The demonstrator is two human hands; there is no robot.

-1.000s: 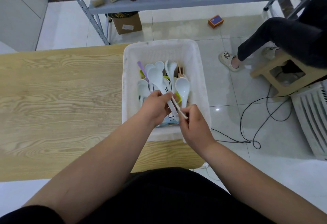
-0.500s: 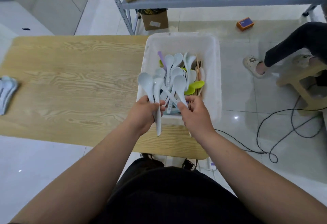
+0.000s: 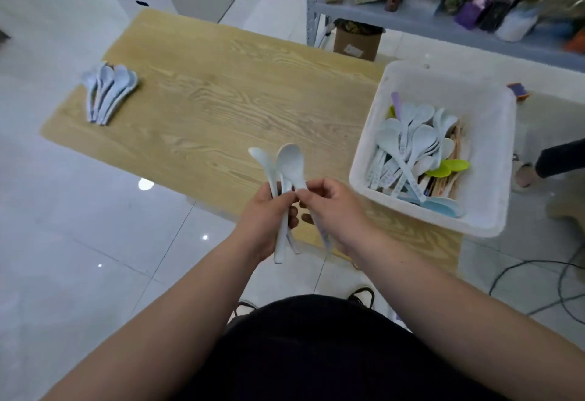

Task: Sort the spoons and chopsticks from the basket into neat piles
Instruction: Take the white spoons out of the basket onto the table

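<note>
Fingers (image 3: 285,199) of your left hand (image 3: 266,214) and right hand (image 3: 335,210) clamp the handles of a few white spoons (image 3: 289,163) above the wooden table (image 3: 221,100). Its basket (image 3: 487,223) holds the rest; a spoon pile (image 3: 109,93) lies far left. Likely light, stiff, slick — grip handles, bowls nested.

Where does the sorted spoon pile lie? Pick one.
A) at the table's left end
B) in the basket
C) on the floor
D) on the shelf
A: the spoon pile lies on the table at its left end, well apart from the basket at the right end.
</note>
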